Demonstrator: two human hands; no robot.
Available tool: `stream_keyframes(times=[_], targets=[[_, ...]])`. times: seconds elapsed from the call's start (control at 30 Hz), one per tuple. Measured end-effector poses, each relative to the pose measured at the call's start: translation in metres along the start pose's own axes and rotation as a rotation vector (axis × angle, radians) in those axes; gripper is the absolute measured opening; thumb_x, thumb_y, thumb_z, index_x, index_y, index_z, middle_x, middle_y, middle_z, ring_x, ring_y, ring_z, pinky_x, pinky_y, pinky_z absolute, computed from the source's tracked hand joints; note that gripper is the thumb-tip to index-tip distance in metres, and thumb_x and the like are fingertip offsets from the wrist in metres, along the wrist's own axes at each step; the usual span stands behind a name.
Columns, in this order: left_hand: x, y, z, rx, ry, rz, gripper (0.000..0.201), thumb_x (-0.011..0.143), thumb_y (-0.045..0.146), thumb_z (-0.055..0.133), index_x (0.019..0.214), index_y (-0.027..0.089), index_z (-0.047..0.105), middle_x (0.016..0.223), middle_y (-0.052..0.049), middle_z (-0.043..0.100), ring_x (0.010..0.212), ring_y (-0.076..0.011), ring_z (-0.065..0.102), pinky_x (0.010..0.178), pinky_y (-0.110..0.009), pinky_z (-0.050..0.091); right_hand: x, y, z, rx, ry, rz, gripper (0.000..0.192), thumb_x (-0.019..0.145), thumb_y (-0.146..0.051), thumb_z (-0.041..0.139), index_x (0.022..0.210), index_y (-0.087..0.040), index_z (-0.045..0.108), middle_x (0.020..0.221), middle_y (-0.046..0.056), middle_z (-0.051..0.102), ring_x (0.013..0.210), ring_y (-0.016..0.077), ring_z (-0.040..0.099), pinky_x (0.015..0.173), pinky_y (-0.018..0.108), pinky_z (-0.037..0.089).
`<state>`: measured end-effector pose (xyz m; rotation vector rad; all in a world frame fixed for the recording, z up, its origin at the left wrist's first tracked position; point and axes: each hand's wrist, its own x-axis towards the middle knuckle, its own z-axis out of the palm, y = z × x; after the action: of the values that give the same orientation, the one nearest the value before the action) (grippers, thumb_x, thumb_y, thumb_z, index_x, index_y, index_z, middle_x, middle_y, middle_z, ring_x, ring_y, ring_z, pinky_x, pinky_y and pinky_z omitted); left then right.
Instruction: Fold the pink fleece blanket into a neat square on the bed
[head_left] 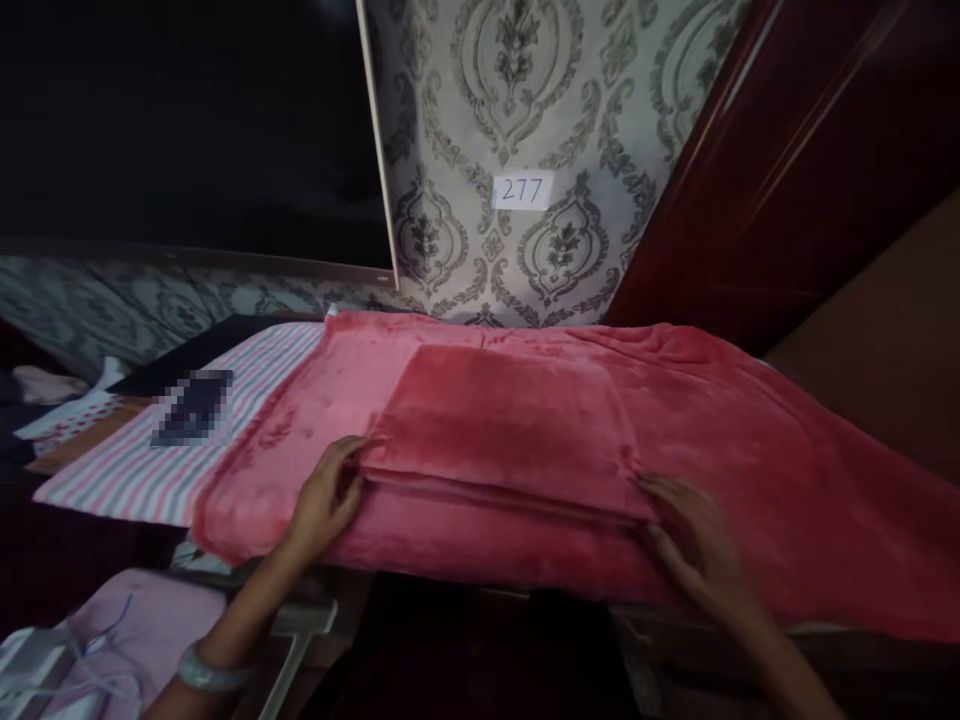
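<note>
Folded red blanket (502, 425) lies squared atop a spread pink blanket (750, 440) covering the worktop, left hand (326, 500) curled at its near-left corner and right hand (694, 545), blurred, flat with fingers spread at the near-right, apparently steadying the fold, striped cloth (157, 470) beyond.

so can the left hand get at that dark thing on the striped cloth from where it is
Probably yes. The left hand rests on the red blanket's folded edge, and the dark thing lies on the striped cloth just to its left, with nothing between them.
</note>
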<state>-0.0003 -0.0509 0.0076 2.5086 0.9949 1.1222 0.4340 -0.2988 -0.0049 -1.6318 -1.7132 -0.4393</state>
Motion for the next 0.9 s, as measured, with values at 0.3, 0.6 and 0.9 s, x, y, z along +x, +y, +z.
stream_keyframes(times=[0.3,0.6,0.9], targets=[[-0.001,0.013,0.029,-0.102,0.116,-0.19,0.041,0.08,0.019,0.053,0.121,0.019,0.058,0.114,-0.008,0.066,0.105,-0.0222,0.064,0.091,-0.038,0.054,0.008,-0.024,0.043,-0.02,-0.105,-0.082,0.056,0.097,-0.033,0.052,0.151,-0.028,0.04,0.138,0.01,0.06,0.132,0.0316,0.05,0.105,0.055,0.045],[-0.003,0.01,0.033,-0.183,0.166,-0.379,0.038,0.075,0.016,0.044,0.107,0.019,0.064,0.106,-0.005,0.071,0.101,-0.0204,0.065,0.097,-0.039,0.051,-0.007,-0.03,0.058,0.021,-0.022,0.008,0.057,0.097,-0.028,0.051,0.152,-0.031,0.038,0.144,0.011,0.054,0.139,0.0333,0.042,0.108,0.06,0.041],[0.004,0.035,0.004,-0.024,0.247,-0.227,0.038,0.091,0.033,0.047,0.122,0.02,0.063,0.125,-0.01,0.066,0.119,-0.0256,0.06,0.103,-0.045,0.047,0.02,-0.039,0.037,0.009,0.053,0.055,0.038,0.099,-0.035,0.048,0.135,-0.028,0.058,0.126,0.008,0.069,0.124,0.0283,0.059,0.112,0.057,0.034]])
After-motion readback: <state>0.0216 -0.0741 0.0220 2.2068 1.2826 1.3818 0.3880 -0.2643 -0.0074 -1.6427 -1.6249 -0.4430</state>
